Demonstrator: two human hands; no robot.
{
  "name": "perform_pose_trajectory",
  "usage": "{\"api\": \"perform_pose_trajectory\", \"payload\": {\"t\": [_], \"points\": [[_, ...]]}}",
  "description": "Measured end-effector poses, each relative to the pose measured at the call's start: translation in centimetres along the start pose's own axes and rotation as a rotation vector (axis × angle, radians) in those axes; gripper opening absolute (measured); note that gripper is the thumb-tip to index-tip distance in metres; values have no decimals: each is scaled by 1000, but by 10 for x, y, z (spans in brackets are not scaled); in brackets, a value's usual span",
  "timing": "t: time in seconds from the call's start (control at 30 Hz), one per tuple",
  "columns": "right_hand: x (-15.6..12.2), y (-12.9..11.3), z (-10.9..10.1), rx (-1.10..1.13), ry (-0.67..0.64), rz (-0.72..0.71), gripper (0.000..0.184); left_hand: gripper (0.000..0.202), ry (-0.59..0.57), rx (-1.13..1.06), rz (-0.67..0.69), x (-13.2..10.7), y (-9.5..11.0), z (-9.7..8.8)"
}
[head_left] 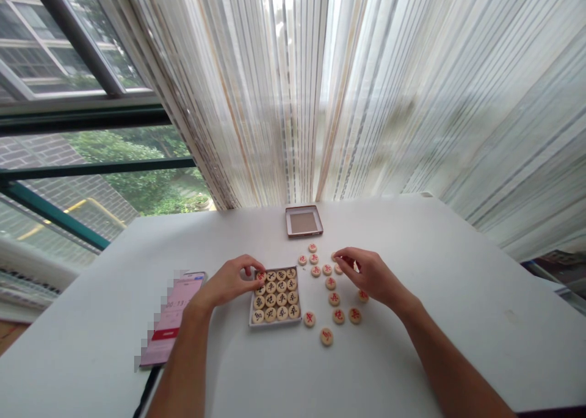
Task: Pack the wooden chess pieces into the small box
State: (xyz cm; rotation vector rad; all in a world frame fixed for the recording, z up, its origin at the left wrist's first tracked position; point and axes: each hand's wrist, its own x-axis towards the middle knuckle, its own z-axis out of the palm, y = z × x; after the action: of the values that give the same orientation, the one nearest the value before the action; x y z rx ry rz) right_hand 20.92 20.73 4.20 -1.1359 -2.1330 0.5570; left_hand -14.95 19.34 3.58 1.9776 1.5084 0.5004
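Phone: at the 9 o'clock of the box, a smartphone lies on the white table, its pink screen showing timer-like digits and a red bar; blocky pixels mask its left edge.
Left hand: at the box's 10 o'clock, the left hand has thumb and index finger nearly together, pinching the edges of a red-marked xiangqi piece.
Pinched piece: within the box's 10 to 11 o'clock corner; I cannot tell whether it sits on another piece.
Box: a shallow square, pale-rimmed box shows four rows of four round wooden pieces, the pinched one among them; the other visible characters are black.
Lid: at the box's 1 o'clock, well apart, a shallow lid with dark edges lies open side up, brown inside.
Loose pieces: red-marked pieces lie scattered from the box's 1 o'clock round to 4 o'clock.
Right hand: between the box's 2 and 3 o'clock, the right hand has fingers bent, tips together at a partly hidden piece; I cannot tell whether it is gripped.
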Motion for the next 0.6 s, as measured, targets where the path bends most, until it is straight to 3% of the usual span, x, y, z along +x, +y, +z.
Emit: {"api": "perform_pose_trajectory", "payload": {"t": [0.6], "points": [[0, 2, -2, -13, 19, -4, 16, 27, 14, 29, 48, 1, -1, 2]]}}
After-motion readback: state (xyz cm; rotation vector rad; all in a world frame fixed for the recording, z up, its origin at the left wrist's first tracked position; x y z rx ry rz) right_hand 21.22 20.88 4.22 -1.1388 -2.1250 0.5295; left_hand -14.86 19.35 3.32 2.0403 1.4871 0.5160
